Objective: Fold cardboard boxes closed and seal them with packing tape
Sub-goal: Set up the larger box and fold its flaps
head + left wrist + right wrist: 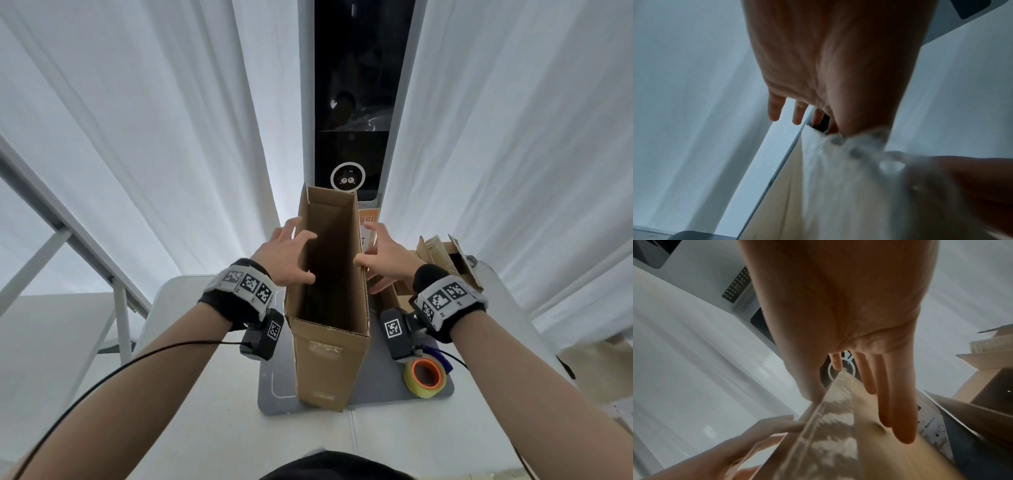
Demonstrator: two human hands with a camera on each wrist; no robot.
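A tall, narrow cardboard box (pixel 329 363) stands upright on a grey mat (pixel 274 401), its top open and dark inside. My left hand (pixel 298 253) straddles the left wall's rim: the thumb hooks inside and the fingers spread straight out, mostly in the air. My right hand (pixel 368 246) holds the right wall, thumb over the rim and fingers flat on the outside. In the right wrist view the fingers (pixel 900 410) lie along the box (pixel 859 434), which has clear tape on its edge. The left wrist view shows the box (pixel 838 186) blurred. A roll of packing tape (pixel 424 375) with an orange core lies on the mat at the right.
More opened cardboard boxes (pixel 452 260) stand at the back right of the white table (pixel 205 428). Behind the box is a dark-screened machine (pixel 356 102) between white curtains. A metal frame (pixel 68 233) runs along the left.
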